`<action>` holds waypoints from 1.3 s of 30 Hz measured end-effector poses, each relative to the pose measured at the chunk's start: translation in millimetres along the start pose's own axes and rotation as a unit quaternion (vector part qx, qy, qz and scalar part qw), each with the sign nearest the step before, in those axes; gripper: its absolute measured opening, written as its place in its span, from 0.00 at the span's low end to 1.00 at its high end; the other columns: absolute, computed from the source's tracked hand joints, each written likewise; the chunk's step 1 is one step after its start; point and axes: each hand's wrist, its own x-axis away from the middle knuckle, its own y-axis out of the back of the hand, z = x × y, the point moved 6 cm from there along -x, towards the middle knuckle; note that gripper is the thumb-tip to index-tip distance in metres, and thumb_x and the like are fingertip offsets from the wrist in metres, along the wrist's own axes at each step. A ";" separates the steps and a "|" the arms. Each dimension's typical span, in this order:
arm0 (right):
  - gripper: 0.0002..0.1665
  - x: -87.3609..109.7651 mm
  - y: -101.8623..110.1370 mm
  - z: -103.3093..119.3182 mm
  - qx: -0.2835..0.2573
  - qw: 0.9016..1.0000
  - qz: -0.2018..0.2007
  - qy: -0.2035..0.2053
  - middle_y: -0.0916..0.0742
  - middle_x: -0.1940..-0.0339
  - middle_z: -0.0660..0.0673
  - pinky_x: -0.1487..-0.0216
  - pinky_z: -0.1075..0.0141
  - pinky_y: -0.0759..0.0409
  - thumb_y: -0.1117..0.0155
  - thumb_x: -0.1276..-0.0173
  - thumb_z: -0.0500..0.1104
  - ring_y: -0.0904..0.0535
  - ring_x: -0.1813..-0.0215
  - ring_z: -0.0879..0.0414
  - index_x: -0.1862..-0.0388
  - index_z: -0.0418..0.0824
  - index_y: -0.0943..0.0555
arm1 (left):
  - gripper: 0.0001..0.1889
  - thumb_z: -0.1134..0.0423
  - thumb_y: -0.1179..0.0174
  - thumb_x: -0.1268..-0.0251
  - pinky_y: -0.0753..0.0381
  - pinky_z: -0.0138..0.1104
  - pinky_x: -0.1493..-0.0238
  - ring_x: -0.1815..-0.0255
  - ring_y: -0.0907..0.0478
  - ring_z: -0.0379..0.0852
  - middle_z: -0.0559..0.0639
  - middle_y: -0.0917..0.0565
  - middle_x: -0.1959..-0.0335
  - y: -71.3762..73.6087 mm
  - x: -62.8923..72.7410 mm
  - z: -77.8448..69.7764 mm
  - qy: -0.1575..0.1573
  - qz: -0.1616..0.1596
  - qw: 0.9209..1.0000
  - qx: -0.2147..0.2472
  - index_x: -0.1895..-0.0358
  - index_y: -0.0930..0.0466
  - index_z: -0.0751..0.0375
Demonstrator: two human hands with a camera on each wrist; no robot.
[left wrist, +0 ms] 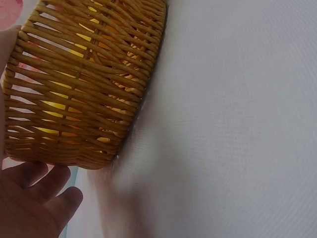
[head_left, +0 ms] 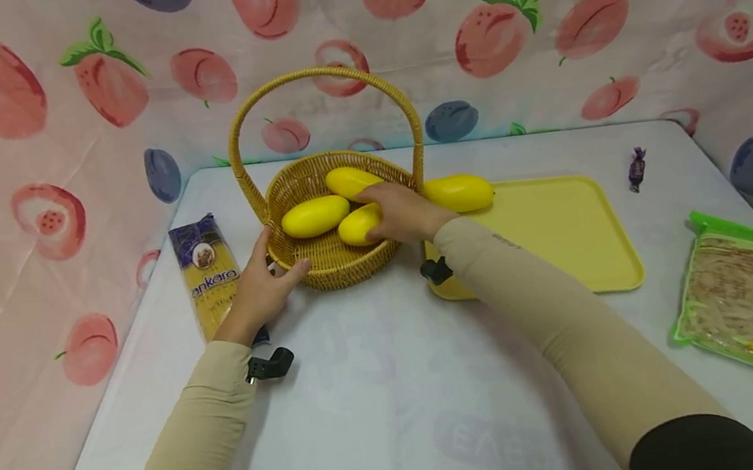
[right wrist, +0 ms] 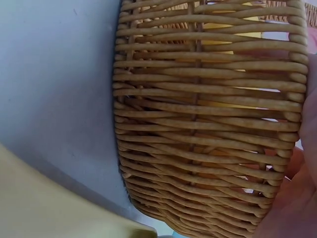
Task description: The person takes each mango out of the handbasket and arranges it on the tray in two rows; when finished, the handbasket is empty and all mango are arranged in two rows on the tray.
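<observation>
A round wicker basket (head_left: 338,272) with a tall arched handle stands on the table and holds several yellow mangoes. My right hand (head_left: 405,211) reaches over its right rim and grips the front mango (head_left: 357,227) between thumb and fingers. Beside that lie a left mango (head_left: 315,217) and a back mango (head_left: 350,181). My left hand (head_left: 262,286) rests against the basket's left side, thumb along the front rim and fingers spread loosely at the outer wall. In the right wrist view, the basket wall (right wrist: 208,119) hides most of the right hand's grasp.
A yellow tray (head_left: 555,235) lies right of the basket, with another mango (head_left: 460,193) at its back left corner. A pasta packet (head_left: 206,269) is partly behind the left hand. Farther right are a wrapped candy (head_left: 637,170) and a green-edged food package (head_left: 749,297).
</observation>
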 end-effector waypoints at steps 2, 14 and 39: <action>0.43 -1.3 0.3 0.6 0.003 1.000 0.002 -0.005 0.30 0.25 0.44 0.24 0.56 0.44 0.29 0.32 0.51 0.41 0.23 0.47 0.23 0.42 0.35 | 0.51 0.41 0.40 0.31 0.44 0.55 0.26 0.23 0.47 0.62 0.59 0.50 0.19 0.2 -0.2 -0.4 -0.002 -0.002 1.000 0.000 0.17 0.65 0.48; 0.41 -4.1 0.2 3.8 0.027 0.999 0.028 -0.037 0.28 0.26 0.43 0.26 0.55 0.40 0.31 0.31 0.50 0.38 0.25 0.46 0.23 0.42 0.35 | 0.52 0.38 0.40 0.32 0.45 0.54 0.25 0.22 0.48 0.61 0.58 0.51 0.19 0.1 -1.2 -0.3 -0.002 -0.003 1.000 -0.002 0.17 0.66 0.46; 0.37 -4.6 -5.0 3.7 0.049 0.996 0.045 -0.062 0.26 0.28 0.44 0.29 0.51 0.35 0.33 0.29 0.47 0.33 0.28 0.44 0.24 0.46 0.32 | 0.51 0.41 0.40 0.31 0.42 0.53 0.26 0.23 0.47 0.61 0.60 0.51 0.19 -2.6 0.5 -0.4 -0.009 -0.009 1.000 -0.009 0.17 0.66 0.45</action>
